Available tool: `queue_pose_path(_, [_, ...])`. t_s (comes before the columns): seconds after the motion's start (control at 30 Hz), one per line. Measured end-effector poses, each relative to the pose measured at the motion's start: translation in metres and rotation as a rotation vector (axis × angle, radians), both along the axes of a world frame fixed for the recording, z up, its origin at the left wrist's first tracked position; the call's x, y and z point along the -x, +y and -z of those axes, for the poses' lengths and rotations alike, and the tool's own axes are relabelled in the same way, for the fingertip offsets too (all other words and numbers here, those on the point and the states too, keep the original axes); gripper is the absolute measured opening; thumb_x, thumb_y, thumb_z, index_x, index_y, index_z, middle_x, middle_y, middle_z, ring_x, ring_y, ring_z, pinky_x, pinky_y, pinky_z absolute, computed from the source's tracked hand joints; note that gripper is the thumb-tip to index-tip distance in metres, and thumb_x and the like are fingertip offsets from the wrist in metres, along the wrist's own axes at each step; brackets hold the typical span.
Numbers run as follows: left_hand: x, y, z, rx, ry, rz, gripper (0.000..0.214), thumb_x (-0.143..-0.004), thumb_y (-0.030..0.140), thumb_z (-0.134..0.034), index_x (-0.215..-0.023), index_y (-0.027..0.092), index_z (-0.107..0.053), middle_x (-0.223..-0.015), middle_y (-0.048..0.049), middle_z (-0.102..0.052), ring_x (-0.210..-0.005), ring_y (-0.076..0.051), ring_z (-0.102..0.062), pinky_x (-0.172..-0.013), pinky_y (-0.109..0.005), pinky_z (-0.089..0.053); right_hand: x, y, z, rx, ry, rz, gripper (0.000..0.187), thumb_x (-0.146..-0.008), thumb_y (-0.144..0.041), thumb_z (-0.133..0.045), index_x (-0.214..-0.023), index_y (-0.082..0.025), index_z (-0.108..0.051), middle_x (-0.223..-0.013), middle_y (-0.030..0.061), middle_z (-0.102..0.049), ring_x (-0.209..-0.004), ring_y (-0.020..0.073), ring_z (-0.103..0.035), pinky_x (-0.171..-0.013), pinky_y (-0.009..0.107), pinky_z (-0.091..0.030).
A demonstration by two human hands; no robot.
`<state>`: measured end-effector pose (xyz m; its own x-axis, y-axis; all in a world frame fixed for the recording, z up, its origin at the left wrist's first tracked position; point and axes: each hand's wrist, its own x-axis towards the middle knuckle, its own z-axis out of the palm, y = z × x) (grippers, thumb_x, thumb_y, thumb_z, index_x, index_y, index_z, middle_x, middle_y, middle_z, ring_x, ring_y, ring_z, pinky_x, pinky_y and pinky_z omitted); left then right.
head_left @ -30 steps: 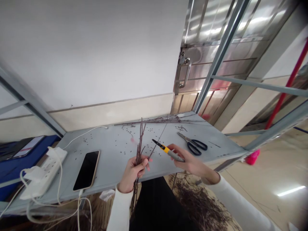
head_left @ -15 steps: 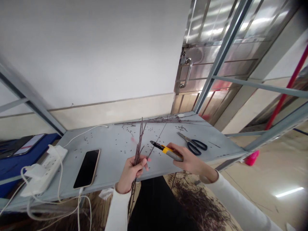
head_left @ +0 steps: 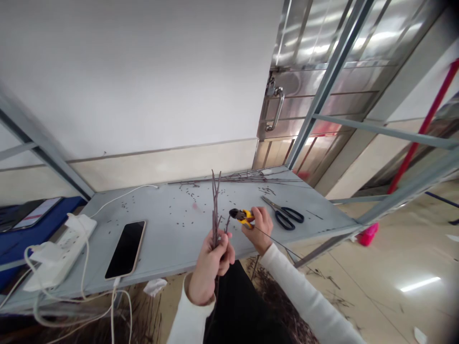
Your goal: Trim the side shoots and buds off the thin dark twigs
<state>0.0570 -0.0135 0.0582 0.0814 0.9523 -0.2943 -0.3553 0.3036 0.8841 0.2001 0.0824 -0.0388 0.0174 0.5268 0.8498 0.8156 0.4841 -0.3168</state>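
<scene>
Item: thin dark twigs (head_left: pixel 215 215), upright, left fingers clenched around them, left hand (head_left: pixel 210 267). Right hand (head_left: pixel 258 229): fingers grasping a yellow-and-black hand tool (head_left: pixel 243 216), just beside the twigs. Beneath, a grey metal shelf (head_left: pixel 161 253). At 3 o'clock, black-handled scissors (head_left: pixel 285 216); at 9 o'clock, a smartphone (head_left: pixel 125 249) and a power strip (head_left: pixel 59 253).

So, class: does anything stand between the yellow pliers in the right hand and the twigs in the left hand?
Nothing visible does. The black tip of the yellow pliers in the right hand points at the twigs held in the left hand across a small open gap, with only the grey table top behind.
</scene>
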Motion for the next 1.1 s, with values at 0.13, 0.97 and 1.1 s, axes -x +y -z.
queue_pose_path(0.13, [-0.008,0.002,0.002,-0.009,-0.003,-0.051,0.052,-0.058,0.061,-0.070,-0.077,0.020,-0.046,-0.040,0.0108,-0.044,-0.029,0.000,-0.016,-0.032,-0.016,-0.007,0.025,-0.006,0.002,0.035,0.097,0.001,0.044,-0.058,-0.010,-0.046,-0.100,-0.021,-0.044,-0.077,0.0013,-0.050,-0.057,0.0158,-0.049,-0.054,0.026,-0.039])
queue_pose_path(0.97, [0.054,0.011,0.027,-0.424,0.615,-0.030,0.020,-0.086,0.039,-0.050,-0.081,0.019,-0.053,-0.053,0.0048,-0.050,-0.046,-0.012,-0.038,-0.050,-0.025,-0.029,-0.032,-0.055,-0.060,1.630,0.740,-1.246,0.033,-0.052,-0.011,-0.044,-0.083,-0.021,-0.049,-0.058,-0.0075,-0.041,-0.042,0.0047,-0.028,-0.040,0.020,-0.021])
queue_pose_path(1.1, [0.063,0.007,0.021,-0.436,0.727,0.037,0.021,-0.089,0.037,-0.045,-0.087,0.020,-0.056,-0.057,0.0028,-0.056,-0.050,-0.013,-0.043,-0.054,-0.026,-0.032,-0.049,-0.045,-0.068,1.862,0.617,-1.253,0.027,-0.054,-0.011,-0.043,-0.078,-0.020,-0.049,-0.055,-0.0076,-0.043,-0.040,0.0047,-0.026,-0.037,0.018,-0.019])
